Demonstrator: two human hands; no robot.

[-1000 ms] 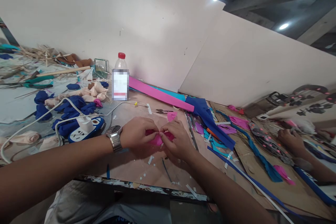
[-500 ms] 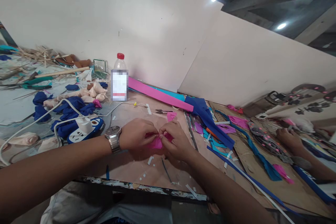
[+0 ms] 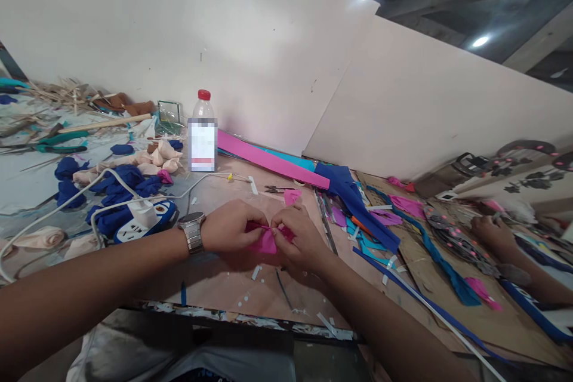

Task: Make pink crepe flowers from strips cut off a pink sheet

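Note:
Both hands meet over the near part of the worktable [image 3: 215, 286], pinching a small pink piece of crepe paper [image 3: 264, 243]. My left hand [image 3: 235, 224], with a metal watch [image 3: 193, 231] on its wrist, grips the left side between thumb and fingers. Opposite it, my right hand [image 3: 299, 236] pinches the right side, and the fingertips nearly touch. The fingers cover part of the piece. Just beyond the right hand lies another pink scrap [image 3: 292, 196], and close to that a small pair of dark scissors [image 3: 277, 190].
A red-capped bottle [image 3: 204, 131] stands by the wall. Left of my hands sit a power strip [image 3: 147, 224] with a white cable, blue bundles [image 3: 123, 182] and cream bundles [image 3: 163, 158]. Long pink strips [image 3: 273, 161] and blue strips [image 3: 358, 203] lie beyond. Another person's hand [image 3: 492, 230] is at far right.
The left hand and fingers have shifted very slightly on the pink piece, which appears a little more spread between the hands. Everything else stays put apart from a small camera movement.

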